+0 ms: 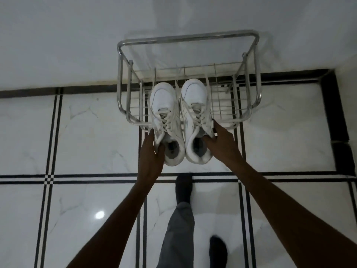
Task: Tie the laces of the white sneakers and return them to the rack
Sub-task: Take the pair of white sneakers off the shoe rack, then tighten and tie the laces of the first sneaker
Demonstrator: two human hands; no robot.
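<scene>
Two white sneakers lie side by side, toes pointing away from me, over the front edge of a metal wire rack (123,105). My left hand (150,151) grips the heel side of the left sneaker (166,113), thumb near its opening. My right hand (222,142) holds the right sneaker (195,111) at its outer side and collar. The laces on both shoes are crossed up the front; loose ends hang near my left hand. The heels stick out past the rack's front bar.
The rack stands against a white wall (77,45) on a glossy white tiled floor (87,132) with black stripe lines. My legs in grey trousers (179,229) and dark socks stand just below the rack.
</scene>
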